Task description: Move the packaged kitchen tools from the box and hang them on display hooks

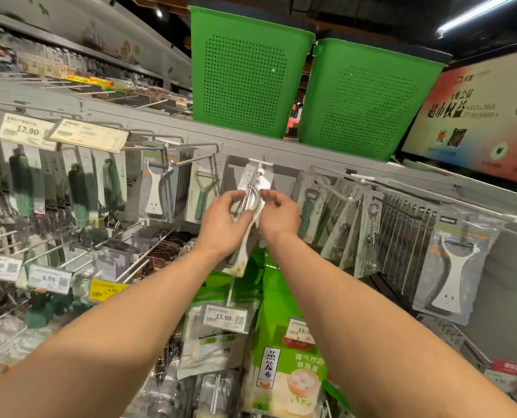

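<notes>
A packaged kitchen tool (252,197) with a metal head and a white handle hangs in clear plastic, its top at a white display hook (260,162) under the grey shelf edge. My left hand (224,224) grips the package from the left, thumb across the metal part. My right hand (278,214) pinches its right edge with fingertips. The handle end of the package (239,260) hangs below my wrists. The box is not in view.
Two green perforated baskets (245,76) stand on the shelf top above. Packaged peelers (156,191) hang on hooks at left, and more at right (450,267). Price tags (225,317) and green food packs (284,357) hang below my arms. A poster (474,116) is at right.
</notes>
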`<control>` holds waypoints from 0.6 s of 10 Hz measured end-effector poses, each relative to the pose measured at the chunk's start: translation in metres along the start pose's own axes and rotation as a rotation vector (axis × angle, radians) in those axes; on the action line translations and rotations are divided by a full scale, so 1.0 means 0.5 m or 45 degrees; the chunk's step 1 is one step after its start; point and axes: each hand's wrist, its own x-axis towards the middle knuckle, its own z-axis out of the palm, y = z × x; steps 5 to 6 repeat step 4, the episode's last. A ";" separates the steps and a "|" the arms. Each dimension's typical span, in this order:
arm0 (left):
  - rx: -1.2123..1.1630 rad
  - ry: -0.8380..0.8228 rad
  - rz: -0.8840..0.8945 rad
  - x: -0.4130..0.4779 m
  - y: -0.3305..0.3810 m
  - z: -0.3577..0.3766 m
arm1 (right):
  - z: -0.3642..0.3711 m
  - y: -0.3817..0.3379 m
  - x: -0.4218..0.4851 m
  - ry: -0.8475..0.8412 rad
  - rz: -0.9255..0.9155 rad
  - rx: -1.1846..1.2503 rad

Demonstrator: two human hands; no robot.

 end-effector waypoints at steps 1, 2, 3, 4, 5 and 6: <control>0.028 -0.052 -0.034 0.033 -0.008 0.020 | 0.014 0.016 0.040 -0.008 -0.047 -0.025; -0.008 -0.069 -0.080 0.055 -0.015 0.038 | 0.021 0.025 0.063 -0.045 -0.091 -0.030; -0.051 -0.086 -0.134 0.060 -0.024 0.048 | 0.022 0.038 0.069 -0.081 -0.134 -0.051; -0.055 -0.083 -0.189 0.065 -0.037 0.052 | 0.016 0.043 0.068 -0.055 -0.063 -0.063; -0.055 -0.083 -0.189 0.065 -0.037 0.052 | 0.016 0.043 0.068 -0.055 -0.063 -0.063; -0.055 -0.083 -0.189 0.065 -0.037 0.052 | 0.016 0.043 0.068 -0.055 -0.063 -0.063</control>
